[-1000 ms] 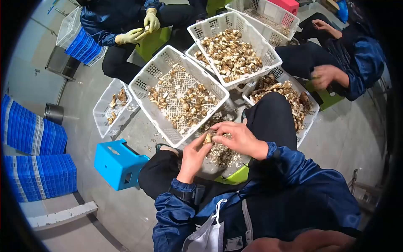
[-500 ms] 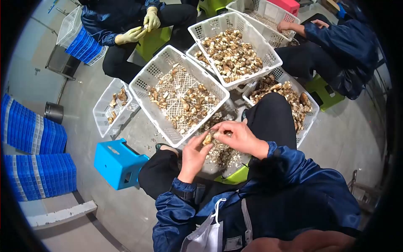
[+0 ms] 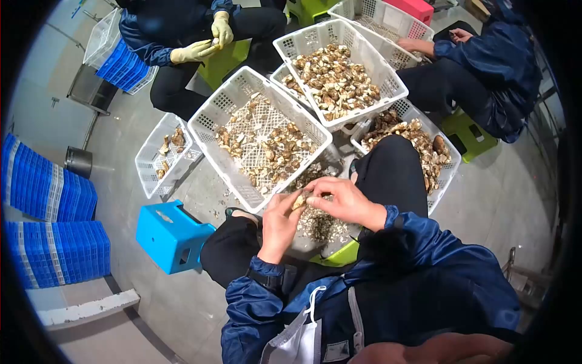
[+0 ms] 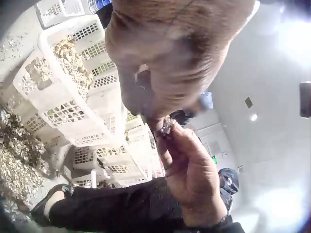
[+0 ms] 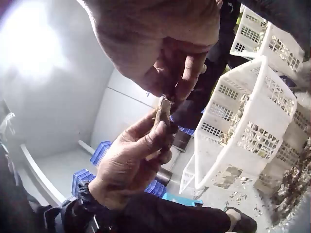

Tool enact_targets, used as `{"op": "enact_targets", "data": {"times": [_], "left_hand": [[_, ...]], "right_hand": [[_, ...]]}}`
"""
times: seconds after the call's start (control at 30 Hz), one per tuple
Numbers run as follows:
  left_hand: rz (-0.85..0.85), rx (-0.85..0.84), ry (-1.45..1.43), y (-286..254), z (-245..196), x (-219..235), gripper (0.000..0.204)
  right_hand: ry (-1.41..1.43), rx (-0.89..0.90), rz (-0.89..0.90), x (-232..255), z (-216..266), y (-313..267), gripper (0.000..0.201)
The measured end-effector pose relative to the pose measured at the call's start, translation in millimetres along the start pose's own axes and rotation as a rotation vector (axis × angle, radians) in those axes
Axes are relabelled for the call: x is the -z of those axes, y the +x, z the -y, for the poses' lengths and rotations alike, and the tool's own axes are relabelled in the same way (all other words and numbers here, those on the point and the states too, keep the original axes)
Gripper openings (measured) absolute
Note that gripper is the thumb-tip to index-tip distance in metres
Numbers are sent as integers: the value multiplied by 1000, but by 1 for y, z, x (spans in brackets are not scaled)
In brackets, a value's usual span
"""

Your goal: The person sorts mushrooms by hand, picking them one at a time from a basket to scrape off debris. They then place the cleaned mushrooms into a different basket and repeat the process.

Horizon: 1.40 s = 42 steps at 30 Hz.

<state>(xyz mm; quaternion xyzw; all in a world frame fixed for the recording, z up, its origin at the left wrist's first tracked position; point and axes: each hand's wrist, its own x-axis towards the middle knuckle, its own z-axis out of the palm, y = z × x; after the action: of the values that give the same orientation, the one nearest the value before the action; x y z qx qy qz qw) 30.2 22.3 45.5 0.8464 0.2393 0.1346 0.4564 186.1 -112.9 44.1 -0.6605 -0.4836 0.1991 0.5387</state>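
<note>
A small pale-brown mushroom piece (image 3: 299, 201) is pinched between the thumb and fingers of my left hand (image 3: 280, 225), above the person's lap. My right hand (image 3: 344, 201) meets it from the other side, thumb and forefinger pressed together at the piece. In the right wrist view the piece (image 5: 163, 110) stands upright in the left hand (image 5: 129, 160), and the right hand's (image 5: 160, 43) fingertips touch its top. What the right fingertips pinch is too small to tell. Beyond the hands, a white crate (image 3: 200, 130) holds scattered brown pieces.
A fuller white crate (image 3: 397, 91) stands behind, another (image 3: 450, 167) to the right and a small one (image 3: 142, 167) to the left. Crumbs (image 3: 324, 225) lie on the floor below the hands. A blue stool (image 3: 163, 233) is at left. Two people sit opposite, one wearing pale gloves (image 3: 194, 53).
Both hands stay at the same spot, with small shifts of fingers and of the piece. The person at right has leaned inward and reached a hand to the back crate.
</note>
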Motion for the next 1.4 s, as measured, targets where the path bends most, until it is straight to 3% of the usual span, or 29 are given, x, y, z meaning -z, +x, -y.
{"op": "enact_targets", "data": {"times": [0.1, 0.23, 0.37, 0.4, 0.5, 0.53, 0.63, 0.67, 0.7, 0.77, 0.8, 0.9, 0.93, 1.07, 1.17, 1.3, 1.4], "left_hand": [[-5, -43, 74, -1, 3, 0, 48], [-7, -77, 89, 1, 1, 1, 45], [-27, -105, 155, 0, 0, 0, 44], [-24, -118, 165, 0, 0, 0, 44], [-33, -154, 189, 1, -3, 1, 45], [-42, -165, 197, 2, -4, 1, 45], [-38, -205, 268, 0, 0, -1, 46], [-48, -225, 307, 0, -3, 0, 46], [-45, -183, 260, 0, -3, -1, 45], [-37, -108, 133, 1, -3, 1, 44], [-25, -101, 136, 3, -3, 2, 45], [17, -35, 14, 4, 2, 1, 46], [103, 42, 32, 5, -7, 7, 44], [107, 194, -308, 5, 24, -5, 38], [66, 162, -273, 4, 26, -6, 40], [27, 122, -247, 1, 12, -7, 47], [19, 128, -368, 1, 10, -6, 51]], "right_hand": [[-39, 60, -25, -5, -6, -5, 23], [158, -362, 73, 3, 0, -4, 24], [-80, 133, -96, -12, -20, -6, 22], [-47, -56, -24, -7, -12, -6, 23], [249, -395, 0, -4, -6, -6, 24], [206, -406, 28, 0, 5, -3, 24], [-73, -1, -31, -9, -8, -4, 26], [99, -267, 18, -8, -7, -7, 27], [247, -304, -59, -13, -13, -8, 28], [150, -495, 56, 0, -10, -3, 28], [216, -411, -32, -8, -10, -1, 28], [148, -343, -51, -16, -29, -9, 27], [104, -325, -49, -12, -22, -8, 27], [149, -384, -49, -6, -8, -6, 26], [122, -263, -34, -12, -26, -9, 27], [-21, -76, -10, -4, -10, -8, 26], [154, -406, 41, 2, 3, -3, 23]]}}
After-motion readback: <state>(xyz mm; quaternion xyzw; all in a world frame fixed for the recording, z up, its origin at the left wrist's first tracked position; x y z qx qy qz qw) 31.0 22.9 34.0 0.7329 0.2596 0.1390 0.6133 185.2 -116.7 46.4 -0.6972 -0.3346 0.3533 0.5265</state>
